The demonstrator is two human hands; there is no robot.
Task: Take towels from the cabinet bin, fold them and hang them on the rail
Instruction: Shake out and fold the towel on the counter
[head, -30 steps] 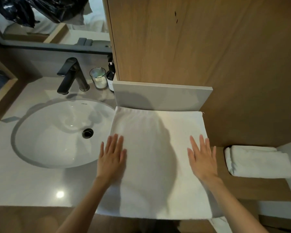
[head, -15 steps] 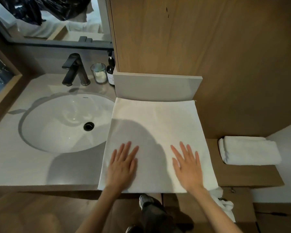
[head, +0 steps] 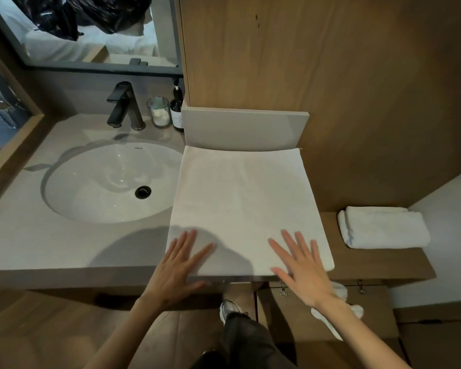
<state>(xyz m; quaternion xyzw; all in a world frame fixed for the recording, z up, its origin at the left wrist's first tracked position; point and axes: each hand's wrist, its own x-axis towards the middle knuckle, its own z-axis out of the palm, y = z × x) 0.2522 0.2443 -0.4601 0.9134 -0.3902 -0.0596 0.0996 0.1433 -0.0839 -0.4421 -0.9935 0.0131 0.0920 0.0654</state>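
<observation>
Two bare hands lie flat with fingers spread on the near edge of a white rectangular cloth towel [head: 248, 206], which is laid out smooth on the pale grey stone worktop [head: 51, 249]. Taking the towel as landmark: the left hand [head: 177, 267] presses its near-left corner, palm partly past the worktop edge, and the right hand [head: 301, 270] presses its near-right part, neither pinching anything. Just left of the towel sits a white oval sink basin [head: 112, 182] with a dark metal tap [head: 124, 106] behind it. Right of the towel, a second white towel, folded thick [head: 383, 227], rests on a brown wooden shelf [head: 383, 262]. Behind the towel's far edge stands a grey upright panel [head: 244, 127], touching it.
</observation>
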